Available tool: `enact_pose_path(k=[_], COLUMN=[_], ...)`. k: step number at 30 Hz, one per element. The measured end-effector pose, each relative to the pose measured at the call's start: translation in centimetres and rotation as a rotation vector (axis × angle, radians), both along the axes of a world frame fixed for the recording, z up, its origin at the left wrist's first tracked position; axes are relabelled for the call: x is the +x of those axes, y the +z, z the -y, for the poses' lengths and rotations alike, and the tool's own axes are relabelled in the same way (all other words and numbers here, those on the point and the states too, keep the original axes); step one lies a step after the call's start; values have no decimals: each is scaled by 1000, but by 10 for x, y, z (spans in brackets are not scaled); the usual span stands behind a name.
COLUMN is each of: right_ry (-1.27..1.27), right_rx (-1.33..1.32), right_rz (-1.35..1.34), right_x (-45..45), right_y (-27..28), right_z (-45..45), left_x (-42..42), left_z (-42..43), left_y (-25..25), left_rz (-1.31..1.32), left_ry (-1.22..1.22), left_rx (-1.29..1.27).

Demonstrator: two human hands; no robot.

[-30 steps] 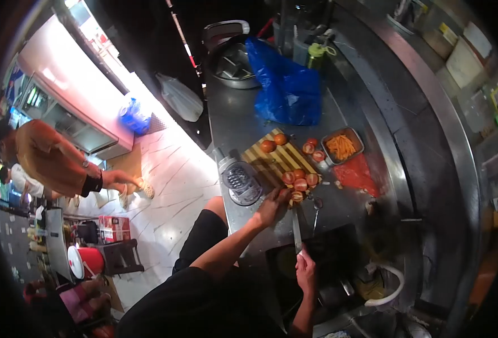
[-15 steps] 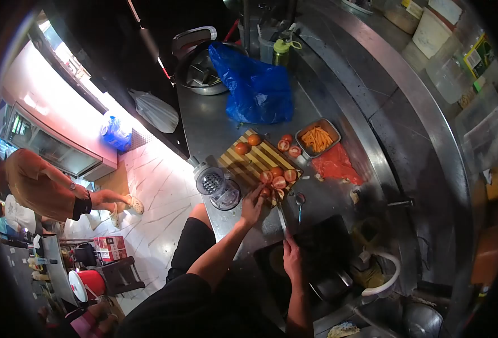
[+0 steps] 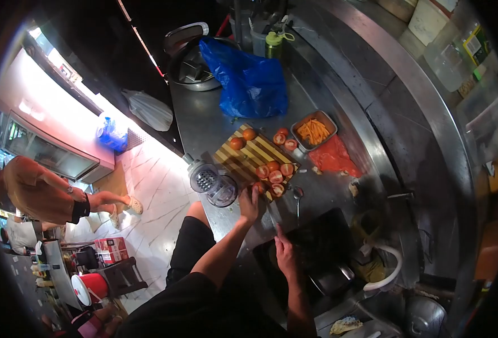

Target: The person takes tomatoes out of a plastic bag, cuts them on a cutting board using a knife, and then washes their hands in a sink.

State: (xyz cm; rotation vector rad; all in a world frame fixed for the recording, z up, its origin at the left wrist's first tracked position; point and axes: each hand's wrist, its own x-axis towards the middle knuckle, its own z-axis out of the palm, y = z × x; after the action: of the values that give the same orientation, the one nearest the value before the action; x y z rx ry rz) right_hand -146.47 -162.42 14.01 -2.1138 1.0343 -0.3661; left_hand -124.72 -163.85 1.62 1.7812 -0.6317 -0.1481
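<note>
**Red tomato lying btwn L-hand fingertips & board's near edge, knife in R hand**

The round red tomato [image 3: 259,186] is sitting at the near end of the striped light-and-dark wooden board [image 3: 257,151]. The L hand [image 3: 249,205] is reaching in from its near side, fingers part-curled, tips touching it; can't tell if they're actually gripping. The R hand [image 3: 285,250] is staying well apart from the tomato, nearer the body, closing round the handle of the long metal knife [image 3: 271,214], w/ the blade pointing twd the board's near edge.

Cut red tomato pieces [image 3: 276,176] are lying just beyond; 2 whole orange-red tomatoes [image 3: 237,143] are resting at the far L corner. The clear plastic grater-like container [image 3: 206,180] is standing L of the board, the small metal spoon [image 3: 298,194] lying R. Farther R, the rectangular steel tub [image 3: 323,120] is holding orange strips [image 3: 314,131], beside the red plastic bag [image 3: 334,158]. The crumpled blue plastic bag [image 3: 254,84] is lying beyond the board. Off L, a person in an orange-brown shirt [image 3: 35,188] is standing.
</note>
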Motion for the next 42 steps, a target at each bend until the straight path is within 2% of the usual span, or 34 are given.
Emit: enact_pose_path(k=[2, 8, 10, 13, 18, 21, 25, 27, 31, 37, 40, 42], right_ry=[11, 53, 52, 89, 112, 75, 74, 106, 217, 202, 155, 217], right_rx=[-17, -76, -166, -307, -149, -86, -152, -237, -128, -193, -58, -253], right_rz=[23, -5, 34, -164, -381, -263, -98, -114, -440, -323, -165, -203], right_x=[-1, -2, 1, 2, 22, 40, 54, 41, 18, 53, 63, 51], right_y=[-1, -14, -26, -2, 8, 4, 14, 13, 8, 9, -21, -36], right_z=[0, -3, -4, -3, 2, 11, 21, 17, 5, 19, 34, 31], left_x=[0, -2, 2, 0, -5, -6, -8, -5, -4, -5, -5, -8], left_z=[2, 0, 2, 7, 3, 3, 4, 6, 7, 6, 5, 3], left_y=[-4, -26, -13, -13, -10, -2, 1, -4, -4, -10, -9, -11], left_rz=[99, -126, -32, 18, -55, -12, 9, 23, 34, 29, 62, 60], left_ry=[35, -16, -8, -4, -3, 5, 28, 25, 12, 34, 2, -7], left_rx=[12, -17, 0, -21, 60, 15, 39, 34, 13, 72, 93, 88])
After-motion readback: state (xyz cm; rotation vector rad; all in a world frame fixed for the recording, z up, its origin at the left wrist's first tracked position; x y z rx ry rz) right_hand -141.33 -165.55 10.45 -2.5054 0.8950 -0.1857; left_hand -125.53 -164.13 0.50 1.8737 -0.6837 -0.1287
